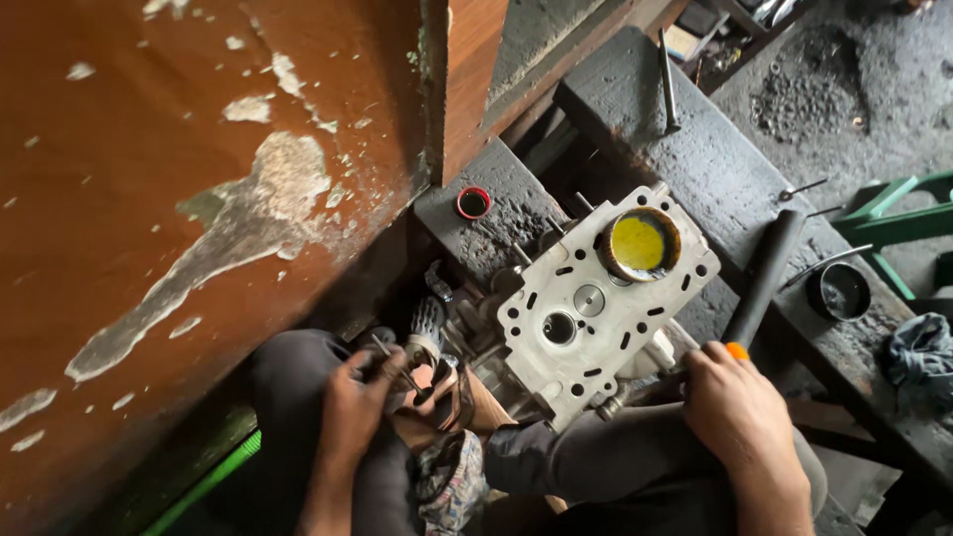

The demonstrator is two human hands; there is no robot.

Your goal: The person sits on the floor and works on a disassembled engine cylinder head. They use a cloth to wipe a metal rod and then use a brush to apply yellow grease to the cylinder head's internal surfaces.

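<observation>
- The cylinder head point(596, 303) lies face up across the person's lap and the edge of the bench point(715, 169), between the two hands and just ahead of the fingertips of both.
- It looks like cast metal: heavy, rigid, with hard corners and an oily film, so I judge it slippery on the flat face. The safer hold would be under its long sides or at the corners, not the machined top.
- A tin of yellow paste point(640, 243) sits on the far end of the head, well beyond either hand; it would slide off if the head tipped.
- The left hand point(359, 397) is curled round a thin metal tool point(397, 369), fingers clenched on it, right beside the head's near left side where springs and small parts crowd.
- The right hand point(735, 397) is closed on an orange-tipped handle point(737, 350) of a dark bar point(766, 273) that runs away from the knuckles along the bench.
- A small red-rimmed cap point(474, 201) stands far past the left fingers.
</observation>
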